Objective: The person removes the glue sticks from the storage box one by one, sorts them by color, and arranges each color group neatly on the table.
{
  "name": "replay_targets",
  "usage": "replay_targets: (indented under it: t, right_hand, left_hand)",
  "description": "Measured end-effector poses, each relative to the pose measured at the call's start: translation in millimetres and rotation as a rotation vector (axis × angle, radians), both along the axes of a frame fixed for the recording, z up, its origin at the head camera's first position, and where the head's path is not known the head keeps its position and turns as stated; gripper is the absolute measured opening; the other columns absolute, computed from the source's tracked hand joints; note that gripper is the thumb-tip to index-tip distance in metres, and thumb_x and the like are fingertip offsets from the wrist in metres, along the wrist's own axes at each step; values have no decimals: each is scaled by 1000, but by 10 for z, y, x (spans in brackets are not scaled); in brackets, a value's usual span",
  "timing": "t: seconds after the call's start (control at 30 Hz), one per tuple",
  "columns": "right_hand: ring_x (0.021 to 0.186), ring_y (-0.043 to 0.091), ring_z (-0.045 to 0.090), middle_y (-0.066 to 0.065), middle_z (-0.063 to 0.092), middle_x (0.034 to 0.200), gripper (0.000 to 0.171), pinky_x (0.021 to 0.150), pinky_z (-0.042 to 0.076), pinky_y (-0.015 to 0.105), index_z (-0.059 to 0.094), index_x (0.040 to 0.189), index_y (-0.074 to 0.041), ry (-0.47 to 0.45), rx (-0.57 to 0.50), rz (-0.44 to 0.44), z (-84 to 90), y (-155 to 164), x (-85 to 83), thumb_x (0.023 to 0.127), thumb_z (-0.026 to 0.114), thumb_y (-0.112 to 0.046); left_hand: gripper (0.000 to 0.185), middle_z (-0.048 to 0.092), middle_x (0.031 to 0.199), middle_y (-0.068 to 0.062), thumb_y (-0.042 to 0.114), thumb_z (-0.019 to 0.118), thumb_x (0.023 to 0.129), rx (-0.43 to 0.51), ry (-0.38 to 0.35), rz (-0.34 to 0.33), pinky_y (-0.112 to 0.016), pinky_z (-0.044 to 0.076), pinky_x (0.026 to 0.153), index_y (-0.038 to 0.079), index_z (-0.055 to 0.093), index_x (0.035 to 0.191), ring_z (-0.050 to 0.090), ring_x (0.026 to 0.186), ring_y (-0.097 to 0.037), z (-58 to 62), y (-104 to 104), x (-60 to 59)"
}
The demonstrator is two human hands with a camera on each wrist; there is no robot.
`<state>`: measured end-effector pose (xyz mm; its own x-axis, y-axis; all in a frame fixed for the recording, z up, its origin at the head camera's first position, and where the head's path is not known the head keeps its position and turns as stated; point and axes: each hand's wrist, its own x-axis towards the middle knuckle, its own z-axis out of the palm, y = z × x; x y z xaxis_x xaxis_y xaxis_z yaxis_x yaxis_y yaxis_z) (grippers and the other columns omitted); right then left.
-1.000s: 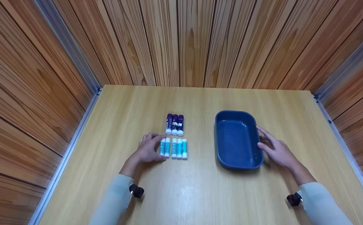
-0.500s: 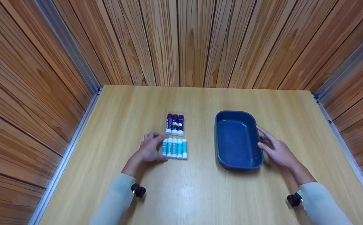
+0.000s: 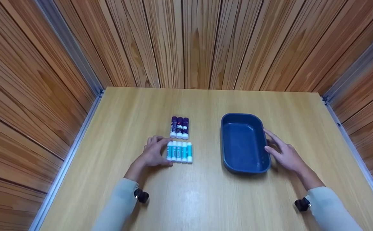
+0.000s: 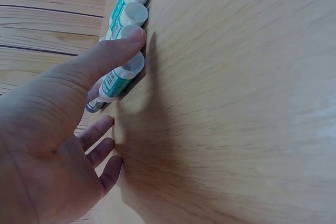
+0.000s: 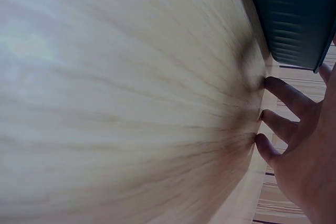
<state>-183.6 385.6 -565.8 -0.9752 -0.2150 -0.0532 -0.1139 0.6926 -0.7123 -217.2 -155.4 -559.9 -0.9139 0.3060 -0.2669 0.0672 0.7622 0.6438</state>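
Observation:
A row of several white-and-teal glue sticks (image 3: 179, 152) lies side by side on the table. My left hand (image 3: 154, 153) is at the row's left end, thumb and index finger spanning a glue stick (image 4: 119, 81) from end to end. In the left wrist view the thumb presses on a white end in the row, and the other fingers are spread near the tabletop. My right hand (image 3: 284, 155) rests against the right side of a dark blue rectangular bin (image 3: 226, 166), thumb and index finger at its rim. In the right wrist view its other fingers (image 5: 281, 95) touch the table, apart from the bin wall.
Three dark purple glue sticks (image 3: 179, 127) with white ends lie together just behind the teal row. The wooden table (image 3: 192, 199) is bounded by wood-plank walls (image 3: 199, 45) at the back and sides, with metal rails along the edges.
My left hand has moved slightly right, sliding the two left glue sticks against the other three and closing the gap. The right hand and bin have not moved.

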Motion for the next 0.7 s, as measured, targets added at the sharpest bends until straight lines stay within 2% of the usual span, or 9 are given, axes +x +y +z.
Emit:
replay_targets:
  t: [0.2,0.33,0.53,0.7]
  right_hand:
    - [158,60,50,32,50,172,69,126,32,87,24,181,-33,-6,-2,4,11,9,-10,120,55,-38]
    - [158,59,50,31,49,173,69,125,34,87,23,181,-32,-4,-13,26,7,48,-22,120,54,-36]
    - [159,60,47,31,46,175,67,124,37,83,24,181,-21,-3,-58,92,24,136,-17,121,52,-26]
    - [163,58,41,27,45,177,63,127,33,83,35,177,-13,-40,-29,87,128,224,6,120,54,-32]
  left_hand:
    - [98,37,176,-14,28,100,88,6,-31,-2,-62,36,133,30,48,172,31,159,-39,29,-9,-10]
    - [100,38,179,-12,27,97,90,28,-50,-36,-65,36,136,30,44,174,32,163,-38,72,-42,-23]
    - [89,37,185,-11,26,86,101,84,-128,-53,-67,29,140,29,39,176,30,173,-42,167,-177,-3]
    - [76,38,185,-13,29,76,109,123,-150,-44,-67,27,141,22,41,176,30,174,-42,243,-371,44]
